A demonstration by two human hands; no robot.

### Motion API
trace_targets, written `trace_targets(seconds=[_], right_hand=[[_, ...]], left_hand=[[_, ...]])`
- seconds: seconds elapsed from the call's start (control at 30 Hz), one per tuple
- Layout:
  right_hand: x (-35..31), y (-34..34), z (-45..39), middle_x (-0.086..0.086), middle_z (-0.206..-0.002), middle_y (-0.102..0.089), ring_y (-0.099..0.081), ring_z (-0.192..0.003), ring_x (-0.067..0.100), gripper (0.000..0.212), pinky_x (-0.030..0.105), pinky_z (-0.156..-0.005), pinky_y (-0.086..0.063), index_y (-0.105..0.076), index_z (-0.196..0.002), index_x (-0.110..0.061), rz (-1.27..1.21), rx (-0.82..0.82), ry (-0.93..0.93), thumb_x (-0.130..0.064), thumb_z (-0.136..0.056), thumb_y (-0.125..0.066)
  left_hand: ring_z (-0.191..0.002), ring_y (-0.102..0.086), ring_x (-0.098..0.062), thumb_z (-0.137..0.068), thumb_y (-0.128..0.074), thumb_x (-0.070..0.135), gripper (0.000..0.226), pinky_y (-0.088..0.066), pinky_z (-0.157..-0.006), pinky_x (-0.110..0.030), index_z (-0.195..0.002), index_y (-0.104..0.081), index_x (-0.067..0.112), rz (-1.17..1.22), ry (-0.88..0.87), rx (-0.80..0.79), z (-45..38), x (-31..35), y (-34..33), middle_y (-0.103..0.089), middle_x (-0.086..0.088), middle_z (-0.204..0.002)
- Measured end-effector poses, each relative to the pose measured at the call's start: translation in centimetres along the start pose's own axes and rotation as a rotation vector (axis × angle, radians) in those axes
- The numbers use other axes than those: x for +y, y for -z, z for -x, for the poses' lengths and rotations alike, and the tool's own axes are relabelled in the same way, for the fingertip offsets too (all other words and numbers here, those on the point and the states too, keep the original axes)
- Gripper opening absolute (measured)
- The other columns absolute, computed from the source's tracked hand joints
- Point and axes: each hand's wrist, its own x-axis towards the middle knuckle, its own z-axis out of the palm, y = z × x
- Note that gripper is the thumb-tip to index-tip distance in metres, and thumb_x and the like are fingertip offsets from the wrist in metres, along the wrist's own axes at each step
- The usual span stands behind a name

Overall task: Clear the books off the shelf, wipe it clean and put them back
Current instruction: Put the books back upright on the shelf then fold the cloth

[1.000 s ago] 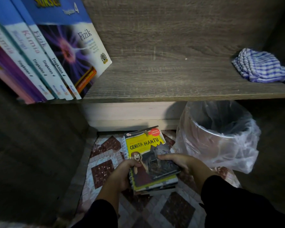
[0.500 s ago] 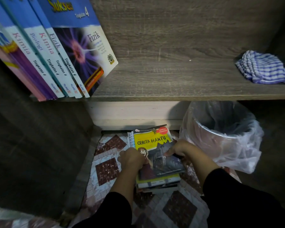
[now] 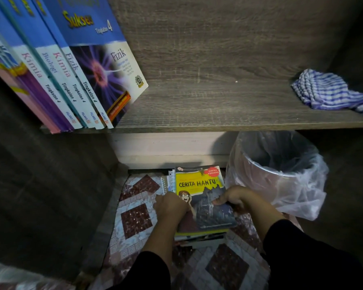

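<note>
Wooden shelf (image 3: 228,105) bare between textbooks (image 3: 71,80) and cloth (image 3: 327,91).

Shelf (image 3: 228,105) lies bare between leaning textbooks (image 3: 67,80) and the cloth (image 3: 327,91).

Textbooks (image 3: 71,76) are leaning at the shelf's (image 3: 218,114) left end, cloth (image 3: 331,93) lying far right; below, a book stack (image 3: 203,206) is sitting left of the bin (image 3: 281,176).
</note>
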Motion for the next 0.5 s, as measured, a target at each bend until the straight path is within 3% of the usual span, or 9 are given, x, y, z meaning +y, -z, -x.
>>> trace_targets(seconds=[0.07, 0.2, 0.27, 0.37, 0.43, 0.5], right_hand=[[-0.1, -0.1, -0.1, 0.008, -0.072, -0.056, -0.052, -0.065, 0.022, 0.022, 0.028, -0.054, -0.038, -0.051, -0.077, -0.004, 0.004, 0.027, 0.017, -0.009, -0.081, -0.073], [-0.3, -0.3, -0.1, 0.01, -0.083, -0.059, -0.053, -0.069, 0.022, 0.027, 0.028, -0.051, -0.037, -0.054, -0.096, 0.001, 0.032, 0.03, 0.021, -0.008, -0.08, -0.074], [-0.3, -0.3, -0.3, 0.014, -0.098, -0.055, -0.053, -0.077, 0.026, 0.034, 0.03, -0.05, -0.037, -0.053, -0.106, 0.004, 0.045, 0.025, 0.026, -0.008, -0.081, -0.072], [-0.3, -0.3, -0.8, 0.014, -0.103, -0.053, -0.052, -0.07, 0.023, 0.046, 0.029, -0.049, -0.036, -0.051, -0.117, 0.003, 0.065, 0.041, 0.028, -0.009, -0.079, -0.074], [-0.4, -0.3, -1.1, 0.018, -0.106, -0.055, -0.056, -0.085, 0.03, 0.054, 0.031, -0.052, -0.038, -0.05, -0.124, 0.008, 0.066, 0.053, 0.021, -0.009, -0.078, -0.075], [-0.5, -0.4, -1.4, 0.024, -0.123, -0.056, -0.054, -0.113, 0.036, 0.065, 0.033, -0.063, -0.043, -0.044, -0.131, 0.013, 0.073, 0.074, 0.025, -0.008, -0.079, -0.074]], left_hand=[[-0.11, -0.059, -0.029, -0.079, -0.067, 0.022, 0.04, -0.053, -0.09, -0.033, -0.113, -0.058, 0.004, -0.013, -0.019, 0.019, 0.2, 0.0, 0.0, -0.061, -0.013, -0.118], [-0.1, -0.066, -0.027, -0.072, -0.072, 0.023, 0.042, -0.057, -0.084, -0.033, -0.107, -0.061, 0.002, 0.073, 0.006, -0.02, -0.1, -0.3, 0.2, -0.067, -0.012, -0.108], [-0.088, -0.069, -0.026, -0.068, -0.075, 0.017, 0.044, -0.058, -0.079, -0.036, -0.105, -0.063, -0.003, 0.171, 0.04, -0.077, -0.3, -0.6, 0.5, -0.071, -0.014, -0.093], [-0.062, -0.065, -0.022, -0.068, -0.076, 0.005, 0.039, -0.057, -0.071, -0.037, -0.099, -0.059, -0.01, 0.358, 0.088, -0.103, -0.4, -1.0, 0.8, -0.064, -0.01, -0.057], [-0.054, -0.059, -0.02, -0.07, -0.076, 0.001, 0.027, -0.055, -0.064, -0.034, -0.085, -0.054, -0.005, 0.432, 0.106, -0.098, -0.3, -1.1, 1.1, -0.059, -0.002, -0.04], [-0.048, -0.054, -0.013, -0.073, -0.075, 0.0, 0.025, -0.047, -0.058, -0.03, -0.067, -0.05, 0.0, 0.483, 0.108, -0.118, -0.1, -1.2, 1.4, -0.049, 0.006, -0.026]])
